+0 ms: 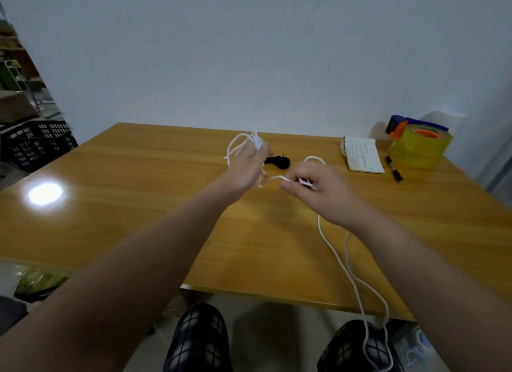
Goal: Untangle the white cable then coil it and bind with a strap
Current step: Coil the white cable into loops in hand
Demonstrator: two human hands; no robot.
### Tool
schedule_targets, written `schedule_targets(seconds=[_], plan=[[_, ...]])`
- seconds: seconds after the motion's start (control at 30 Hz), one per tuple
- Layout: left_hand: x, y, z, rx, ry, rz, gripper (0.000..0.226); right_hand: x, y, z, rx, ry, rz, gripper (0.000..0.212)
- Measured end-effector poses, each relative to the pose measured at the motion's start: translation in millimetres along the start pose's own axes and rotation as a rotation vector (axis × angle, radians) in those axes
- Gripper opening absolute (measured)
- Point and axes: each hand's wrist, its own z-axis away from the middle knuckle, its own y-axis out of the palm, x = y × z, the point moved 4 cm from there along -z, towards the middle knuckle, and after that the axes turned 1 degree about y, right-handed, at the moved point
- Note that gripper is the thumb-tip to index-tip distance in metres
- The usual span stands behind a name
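White cable (336,256) is mid-coiling: your left hand (246,168) grips the loops, your right hand (318,190) pinches the strand, so feed the slack leftward next.

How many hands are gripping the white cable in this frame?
2. The left hand holds a bundle of white cable loops above the table; the right hand pinches a strand nearby, with slack trailing off the near edge.
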Motion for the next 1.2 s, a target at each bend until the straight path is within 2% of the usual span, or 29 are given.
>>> schedule_targets(seconds=[0.13, 0.27, 0.37, 0.43, 0.47, 0.53, 0.6, 0.67, 0.7, 0.73, 0.77, 0.8, 0.87, 0.9, 0.97, 1.0, 1.13, 1.2], plan=[[-1, 9, 12, 0.274, -0.135, 0.012, 0.077, -3, -15, -4, -0.040, -0.019, 0.127, 0.016], [-12, 12, 20, 0.372, -0.002, -0.215, 0.094, -8, -36, -3, -0.169, 0.033, 0.391, 0.019], [-17, 14, 22, 0.395, 0.041, -0.292, 0.091, -11, -49, -2, -0.288, 0.076, 0.463, 0.020], [-19, 23, 24, 0.447, 0.068, -0.333, 0.087, -16, -49, -3, -0.321, 0.140, 0.408, 0.019], [-20, 29, 26, 0.484, 0.071, -0.324, 0.079, -19, -47, -3, -0.328, 0.169, 0.381, 0.019], [-20, 41, 32, 0.558, 0.023, -0.159, 0.050, -25, -41, -5, -0.336, 0.212, 0.329, 0.022], [-22, 44, 36, 0.545, -0.027, 0.082, 0.036, -34, -37, -6, -0.223, 0.277, 0.140, 0.032], [-18, 43, 37, 0.518, -0.107, 0.316, 0.036, -38, -27, -2, 0.088, 0.381, 0.011, 0.036], [-13, 43, 38, 0.517, -0.150, 0.396, 0.041, -39, -23, 1, 0.236, 0.436, 0.019, 0.028], [-9, 43, 39, 0.513, -0.188, 0.462, 0.046, -40, -21, 2, 0.285, 0.498, -0.034, 0.018], [-6, 43, 40, 0.504, -0.218, 0.526, 0.046, -37, -22, 3, 0.262, 0.531, -0.116, 0.024], [-4, 44, 41, 0.490, -0.247, 0.599, 0.043, -30, -21, 5, 0.228, 0.544, -0.312, 0.036], [-5, 47, 41, 0.475, -0.297, 0.735, 0.040, -20, -14, 9, 0.185, 0.504, -0.710, 0.039], [-7, 49, 40, 0.484, -0.317, 0.784, 0.041, -16, -9, 8, 0.193, 0.491, -0.778, 0.044], [-13, 51, 41, 0.518, -0.342, 0.844, 0.042, -12, 3, 7, 0.235, 0.442, -0.701, 0.066], [-14, 51, 41, 0.522, -0.336, 0.844, 0.044, -13, 6, 8, 0.230, 0.416, -0.691, 0.067], [-13, 40, 36, 0.339, -0.264, 0.613, 0.047, -18, 8, 10, 0.119, 0.423, -0.736, 0.015], [-16, 33, 32, 0.212, -0.185, 0.423, 0.045, -18, 8, 10, 0.074, 0.407, -0.674, 0.006]])
